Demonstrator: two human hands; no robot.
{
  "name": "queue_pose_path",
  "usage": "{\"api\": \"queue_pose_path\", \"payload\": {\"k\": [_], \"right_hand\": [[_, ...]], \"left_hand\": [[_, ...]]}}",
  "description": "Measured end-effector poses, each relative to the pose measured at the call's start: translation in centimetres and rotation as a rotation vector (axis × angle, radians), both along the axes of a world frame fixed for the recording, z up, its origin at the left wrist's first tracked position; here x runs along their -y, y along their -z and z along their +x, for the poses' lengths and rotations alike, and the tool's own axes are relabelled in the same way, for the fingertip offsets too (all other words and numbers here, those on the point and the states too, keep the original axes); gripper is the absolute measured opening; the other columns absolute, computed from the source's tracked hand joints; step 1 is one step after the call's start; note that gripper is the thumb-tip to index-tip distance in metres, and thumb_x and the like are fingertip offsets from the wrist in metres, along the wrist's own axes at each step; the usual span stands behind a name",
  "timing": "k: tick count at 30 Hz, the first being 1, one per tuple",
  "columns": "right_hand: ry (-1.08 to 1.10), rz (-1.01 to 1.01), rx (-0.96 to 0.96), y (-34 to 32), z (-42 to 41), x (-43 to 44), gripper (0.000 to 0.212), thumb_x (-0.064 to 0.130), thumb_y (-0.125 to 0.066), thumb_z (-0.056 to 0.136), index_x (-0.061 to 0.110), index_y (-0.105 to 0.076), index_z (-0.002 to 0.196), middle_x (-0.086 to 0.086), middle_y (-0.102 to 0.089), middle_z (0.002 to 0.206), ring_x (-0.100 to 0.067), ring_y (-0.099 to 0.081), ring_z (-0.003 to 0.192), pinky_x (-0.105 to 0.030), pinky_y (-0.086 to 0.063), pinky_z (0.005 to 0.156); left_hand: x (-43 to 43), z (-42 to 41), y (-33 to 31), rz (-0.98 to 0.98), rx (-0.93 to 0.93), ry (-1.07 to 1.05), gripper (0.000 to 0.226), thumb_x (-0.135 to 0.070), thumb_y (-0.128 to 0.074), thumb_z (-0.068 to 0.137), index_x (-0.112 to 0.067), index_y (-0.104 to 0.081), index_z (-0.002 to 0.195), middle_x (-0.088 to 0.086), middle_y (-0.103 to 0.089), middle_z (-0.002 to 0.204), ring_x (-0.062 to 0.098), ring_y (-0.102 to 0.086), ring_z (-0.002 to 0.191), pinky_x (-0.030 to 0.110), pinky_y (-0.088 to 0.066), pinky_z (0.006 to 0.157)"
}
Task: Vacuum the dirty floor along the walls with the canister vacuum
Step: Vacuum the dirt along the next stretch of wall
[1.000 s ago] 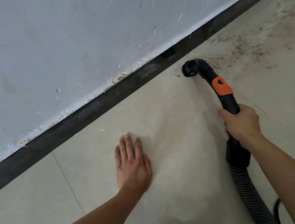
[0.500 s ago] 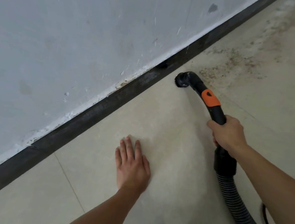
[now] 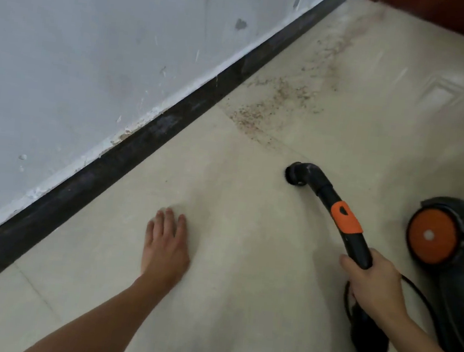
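— While our left hand (image 3: 166,248) lies flat, fingers straight, on the floor (image 3: 242,278), where is our nozzle (image 3: 297,175)?
— Our right hand (image 3: 371,284) grips the hose handle (image 3: 357,246); the nozzle is mid-floor, short of the dirt (image 3: 280,94) along the wall edge (image 3: 142,142).

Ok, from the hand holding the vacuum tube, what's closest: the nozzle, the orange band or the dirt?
From the right hand, in the head view:
1. Orange band, just ahead on the tube.
2. Nozzle, at the tube's far end.
3. Dirt, farthest, near the wall.
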State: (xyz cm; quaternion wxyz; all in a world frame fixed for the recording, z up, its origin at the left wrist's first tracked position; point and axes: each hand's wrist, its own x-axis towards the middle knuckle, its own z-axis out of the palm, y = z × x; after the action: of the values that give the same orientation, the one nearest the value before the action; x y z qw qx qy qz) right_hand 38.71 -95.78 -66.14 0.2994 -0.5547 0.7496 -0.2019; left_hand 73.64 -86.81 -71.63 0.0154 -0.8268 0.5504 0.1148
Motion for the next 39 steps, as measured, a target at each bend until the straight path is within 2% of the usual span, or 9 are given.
{"api": "queue_pose_path", "payload": {"k": [2, 5, 8, 11, 18, 24, 26, 32, 39], "right_hand": [[-0.066, 0.026, 0.018, 0.1, 0.0, -0.5, 0.021, 0.031, -0.072, 0.075, 0.019, -0.056, 0.070, -0.009, -0.060, 0.054, -0.032, -0.060, 0.053, -0.040, -0.050, 0.054], [-0.031, -0.008, -0.006, -0.3, -0.2, 1.6, 0.021, 0.032, -0.072, 0.077, 0.018, -0.057, 0.072, -0.010, -0.062, 0.058, -0.033, -0.062, 0.060, -0.041, -0.052, 0.060], [0.036, -0.072, -0.057, -0.7, 0.3, 4.8, 0.024, 0.036, -0.070, 0.078, 0.016, -0.057, 0.074, -0.013, -0.063, 0.066, -0.035, -0.062, 0.068, -0.041, -0.053, 0.064], [-0.072, -0.037, -0.056, -0.2, 2.0, 6.4, 0.023, 0.037, -0.068, 0.076, 0.018, -0.055, 0.076, -0.011, -0.063, 0.065, -0.033, -0.062, 0.062, -0.040, -0.053, 0.060], [-0.143, -0.020, -0.002, 0.1, 4.1, 11.3, 0.023, 0.035, -0.069, 0.075, 0.015, -0.057, 0.076, -0.013, -0.063, 0.062, -0.031, -0.061, 0.052, -0.039, -0.052, 0.054], [-0.222, 0.011, 0.095, 0.7, 7.6, 14.0, 0.020, 0.028, -0.071, 0.078, 0.014, -0.057, 0.075, -0.008, -0.060, 0.053, -0.014, -0.051, 0.033, -0.028, -0.043, 0.046], [-0.226, -0.006, 0.108, 0.7, 8.9, 15.2, 0.020, 0.029, -0.070, 0.078, 0.015, -0.057, 0.075, -0.007, -0.061, 0.054, -0.014, -0.052, 0.034, -0.029, -0.045, 0.045], [-0.233, -0.008, 0.147, 0.9, 13.6, 18.9, 0.022, 0.038, -0.067, 0.070, 0.018, -0.060, 0.077, -0.011, -0.065, 0.062, -0.031, -0.063, 0.050, -0.041, -0.056, 0.055], [-0.187, -0.006, 0.246, 1.1, 19.0, 22.4, 0.018, 0.034, -0.068, 0.071, 0.020, -0.060, 0.080, -0.007, -0.064, 0.065, -0.020, -0.054, 0.037, -0.028, -0.047, 0.044]], "left_hand": [[2.4, -0.6, -0.6, -0.044, -0.032, 0.065, 0.055, -0.022, -0.033, 0.099, -0.010, -0.021, 0.151, 0.020, -0.008, 0.159, 0.036, -0.002, 0.148, 0.045, -0.005, 0.121], [6.9, -2.1, -1.4, -0.138, -0.102, 0.012, 0.044, -0.022, -0.038, 0.096, -0.010, -0.039, 0.139, 0.020, -0.026, 0.152, 0.034, -0.017, 0.143, 0.044, -0.016, 0.118], [9.1, -3.2, -0.3, -0.148, -0.097, -0.058, 0.050, -0.026, -0.030, 0.099, -0.010, -0.029, 0.146, 0.021, -0.014, 0.158, 0.035, -0.007, 0.146, 0.044, -0.006, 0.120], [8.8, -3.5, 1.4, -0.161, -0.073, -0.090, 0.057, -0.033, -0.020, 0.099, -0.011, -0.018, 0.152, 0.020, -0.002, 0.160, 0.034, 0.004, 0.148, 0.043, 0.003, 0.121], [9.2, -4.0, 2.3, -0.163, -0.049, -0.080, 0.058, -0.036, -0.019, 0.099, -0.013, -0.018, 0.153, 0.020, -0.003, 0.161, 0.034, 0.003, 0.148, 0.043, 0.002, 0.121], [9.0, -3.8, 2.4, -0.167, -0.044, -0.087, 0.058, -0.038, -0.015, 0.100, -0.015, -0.016, 0.153, 0.017, 0.002, 0.161, 0.031, 0.009, 0.148, 0.040, 0.008, 0.120], [9.2, -3.8, 2.3, -0.172, -0.050, -0.092, 0.058, -0.039, -0.013, 0.100, -0.016, -0.014, 0.154, 0.017, 0.003, 0.161, 0.030, 0.012, 0.148, 0.039, 0.010, 0.119], [9.3, -3.7, 2.2, -0.162, -0.056, -0.093, 0.058, -0.039, -0.015, 0.101, -0.016, -0.012, 0.154, 0.017, 0.005, 0.161, 0.030, 0.014, 0.148, 0.040, 0.008, 0.120], [9.3, -3.5, 2.6, -0.179, -0.037, -0.099, 0.060, -0.038, -0.016, 0.099, -0.013, -0.023, 0.152, 0.020, -0.006, 0.160, 0.033, 0.003, 0.149, 0.043, 0.001, 0.121]]}}
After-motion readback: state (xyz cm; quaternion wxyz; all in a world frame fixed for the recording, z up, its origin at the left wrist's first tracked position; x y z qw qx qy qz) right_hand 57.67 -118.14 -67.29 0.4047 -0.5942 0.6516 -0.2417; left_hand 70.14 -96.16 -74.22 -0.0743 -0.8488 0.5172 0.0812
